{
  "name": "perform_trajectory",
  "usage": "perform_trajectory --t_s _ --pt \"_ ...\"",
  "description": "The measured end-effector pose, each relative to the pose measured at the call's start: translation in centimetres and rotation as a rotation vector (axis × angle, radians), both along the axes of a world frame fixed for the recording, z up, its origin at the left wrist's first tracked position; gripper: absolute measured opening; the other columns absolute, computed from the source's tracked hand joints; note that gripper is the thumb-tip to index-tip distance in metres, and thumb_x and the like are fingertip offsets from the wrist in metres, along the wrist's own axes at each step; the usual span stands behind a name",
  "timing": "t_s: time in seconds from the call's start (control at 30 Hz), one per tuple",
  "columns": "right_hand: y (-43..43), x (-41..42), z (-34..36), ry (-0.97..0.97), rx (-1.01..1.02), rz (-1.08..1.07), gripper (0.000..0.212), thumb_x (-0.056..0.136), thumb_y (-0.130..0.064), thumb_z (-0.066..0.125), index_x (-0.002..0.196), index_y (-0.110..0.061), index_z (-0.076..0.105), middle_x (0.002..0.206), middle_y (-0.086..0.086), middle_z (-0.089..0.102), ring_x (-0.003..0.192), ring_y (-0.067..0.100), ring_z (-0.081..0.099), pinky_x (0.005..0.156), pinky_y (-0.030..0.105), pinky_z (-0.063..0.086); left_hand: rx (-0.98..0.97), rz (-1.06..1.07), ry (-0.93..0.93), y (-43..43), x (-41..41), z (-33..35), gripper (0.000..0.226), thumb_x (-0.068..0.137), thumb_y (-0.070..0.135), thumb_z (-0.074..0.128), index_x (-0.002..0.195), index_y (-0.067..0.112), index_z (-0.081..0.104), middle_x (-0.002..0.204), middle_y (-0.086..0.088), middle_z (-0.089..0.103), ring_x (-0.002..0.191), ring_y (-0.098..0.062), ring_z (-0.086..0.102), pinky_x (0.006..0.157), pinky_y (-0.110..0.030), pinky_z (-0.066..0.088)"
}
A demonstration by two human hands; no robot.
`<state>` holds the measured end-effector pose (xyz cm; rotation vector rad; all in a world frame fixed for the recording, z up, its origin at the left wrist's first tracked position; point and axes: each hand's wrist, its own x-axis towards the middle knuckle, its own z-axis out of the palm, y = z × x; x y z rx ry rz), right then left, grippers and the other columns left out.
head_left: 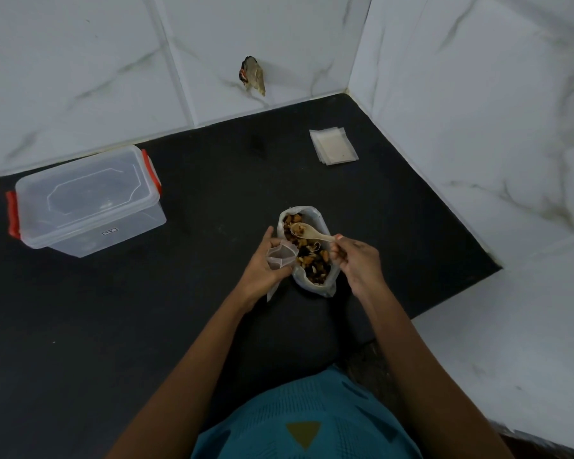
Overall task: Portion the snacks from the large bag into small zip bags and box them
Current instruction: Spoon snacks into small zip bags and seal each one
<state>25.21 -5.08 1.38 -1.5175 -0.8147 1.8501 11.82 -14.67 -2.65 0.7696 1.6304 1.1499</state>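
Portioning step: my left hand (268,265) pinched the limp, light small zip bag (281,257) open by its rim while my right hand (357,260) gripped the loaded spoon (307,231) over the large bag (307,250).

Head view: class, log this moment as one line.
left hand: holds small clear zip bag open | right hand: pale spoon loaded over large snack bag | clear red-latched box: lidded
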Motion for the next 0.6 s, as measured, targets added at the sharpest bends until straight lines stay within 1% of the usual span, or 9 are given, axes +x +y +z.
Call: perform_trajectory --t_s 0.03,0.07,0.13,0.17,0.23,0.3,0.43,0.5,0.6 --pt "-0.1 0.2 0.1 -0.005 0.008 -0.001 0.010 0.090 -0.005 0.055 0.090 0.001 0.063 0.070 0.006 0.057 0.060 0.008 0.054 0.055 0.014 0.051 0.004 0.009 0.012 -0.1 0.0 0.1 0.068 0.085 0.004 0.061 0.144 0.012 0.027 0.147 0.011 0.024 0.103 0.012 0.044 0.081 -0.008 0.042" --pt "-0.1 0.4 0.3 -0.006 0.017 -0.001 0.010 0.090 -0.006 0.055 0.088 0.000 0.063 0.070 0.006 0.057 0.060 0.009 0.054 0.056 0.015 0.051 0.020 0.020 0.019 -0.2 0.0 0.1 0.065 0.085 0.003 0.061 0.141 0.018 0.032 0.147 0.011 0.024 0.107 0.009 0.044 0.082 -0.009 0.042" --pt "-0.4 0.8 0.9 -0.006 0.035 0.003 0.010 0.090 -0.006 0.055 0.085 -0.002 0.063 0.070 0.007 0.057 0.061 0.009 0.054 0.059 0.016 0.051 0.063 0.045 0.028 -0.5 -0.1 0.0 0.057 0.083 0.002 0.062 0.124 0.034 0.040 0.149 0.004 0.027 0.125 -0.006 0.041 0.092 -0.019 0.040" --pt "-0.5 1.0 1.4 -0.014 0.048 0.010 0.011 0.090 -0.006 0.055 0.083 -0.003 0.063 0.070 0.006 0.058 0.062 0.009 0.054 0.061 0.018 0.051 0.079 0.060 0.032 -0.6 -0.1 0.0 0.055 0.082 0.001 0.063 0.119 0.035 0.041 0.145 0.002 0.033 0.127 -0.012 0.040 0.092 -0.022 0.041" --pt "-0.9 1.3 2.5 -0.029 0.084 0.032 0.012 0.090 -0.007 0.055 0.080 -0.006 0.063 0.070 0.006 0.059 0.063 0.009 0.055 0.065 0.021 0.051 0.105 0.092 0.052 -0.8 0.0 -0.1 0.050 0.080 -0.001 0.064 0.116 0.026 0.044 0.132 0.004 0.045 0.124 -0.014 0.044 0.086 -0.018 0.043" --pt "-1.4 1.6 3.6 -0.039 0.130 0.066 0.011 0.089 -0.007 0.056 0.082 -0.007 0.064 0.071 0.005 0.059 0.063 0.008 0.056 0.066 0.021 0.051 0.138 0.106 0.088 -0.8 0.2 -0.1 0.046 0.078 0.000 0.067 0.113 0.020 0.044 0.121 0.006 0.050 0.122 -0.014 0.046 0.085 -0.017 0.043" --pt "-2.8 1.7 5.1 -0.070 0.279 0.170 0.009 0.089 -0.008 0.057 0.093 -0.006 0.064 0.069 0.002 0.062 0.058 0.004 0.058 0.061 0.017 0.052 0.194 0.141 0.149 -0.6 0.7 -0.3 0.051 0.075 0.005 0.073 0.111 0.023 0.042 0.122 -0.002 0.049 0.119 -0.017 0.048 0.092 -0.026 0.044" --pt "-3.7 1.5 5.4 -0.128 0.397 0.224 0.010 0.088 -0.009 0.058 0.094 -0.006 0.065 0.068 0.002 0.063 0.055 0.003 0.058 0.058 0.015 0.052 0.207 0.164 0.138 -0.6 1.2 0.0 0.053 0.075 0.004 0.072 0.111 0.025 0.039 0.123 -0.003 0.048 0.119 -0.016 0.047 0.091 -0.023 0.044" --pt "-5.0 1.2 5.2 -0.245 0.640 0.330 0.008 0.089 -0.009 0.057 0.091 -0.011 0.064 0.068 -0.002 0.062 0.054 -0.001 0.058 0.056 0.011 0.049 0.226 0.196 0.144 -0.5 1.7 0.3 0.055 0.075 0.003 0.072 0.112 0.022 0.037 0.121 -0.005 0.048 0.116 -0.015 0.049 0.087 -0.015 0.044"
